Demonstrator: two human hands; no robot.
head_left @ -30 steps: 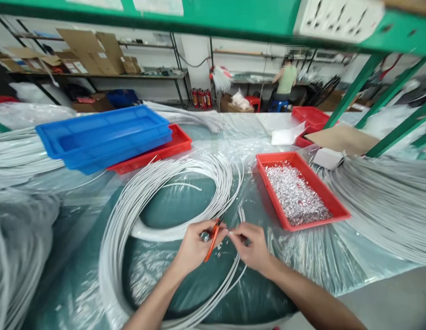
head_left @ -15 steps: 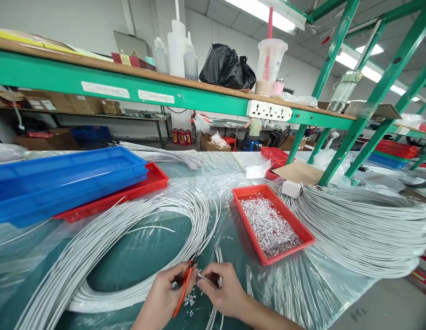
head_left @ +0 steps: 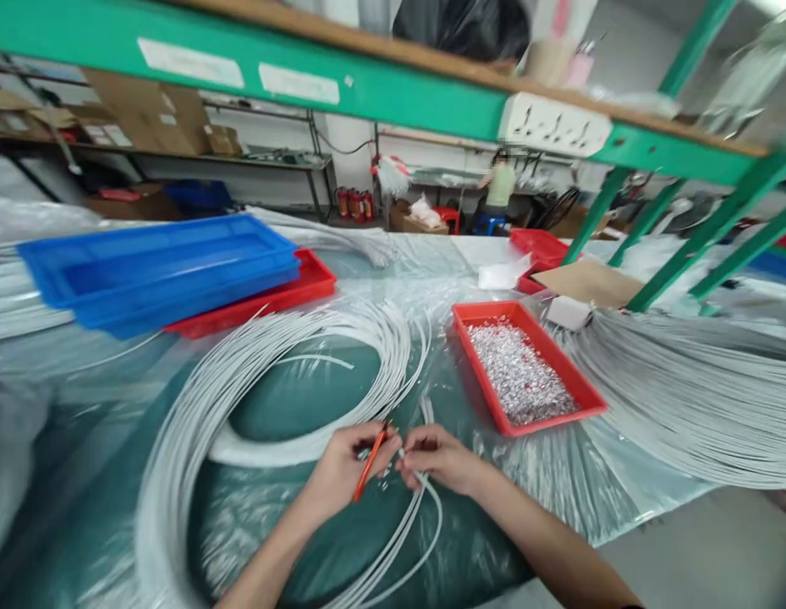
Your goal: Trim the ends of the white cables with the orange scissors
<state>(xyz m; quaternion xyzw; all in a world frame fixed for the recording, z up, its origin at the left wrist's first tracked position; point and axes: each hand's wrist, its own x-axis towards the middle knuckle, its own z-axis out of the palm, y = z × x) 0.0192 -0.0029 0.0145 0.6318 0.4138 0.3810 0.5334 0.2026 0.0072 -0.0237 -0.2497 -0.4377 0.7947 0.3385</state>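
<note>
My left hand (head_left: 349,467) is closed around orange-handled pliers (head_left: 370,467), their dark tip pointing up and away. Close beside it, my right hand (head_left: 442,458) pinches the end of a thin white cable (head_left: 439,526), which curves down from the fingers toward me. The two hands' fingertips nearly meet, and the small part between them is too blurred to make out. Under and behind the right hand runs a small bunch of white cables (head_left: 393,548). A large coil of white cables (head_left: 177,440) lies to the left of the hands.
A red tray (head_left: 494,402) of small shiny metal pieces stands right of centre. Blue trays (head_left: 177,296) rest on a red tray (head_left: 313,292) at left. More grey-white cables (head_left: 697,397) lie at right. A green shelf beam (head_left: 393,97) with a power strip (head_left: 554,127) crosses above.
The camera view has tilted down and shifted left, so the hands appear higher and further right. The cable from my right hand now bows out in a loop. The pliers remain in my left hand.
</note>
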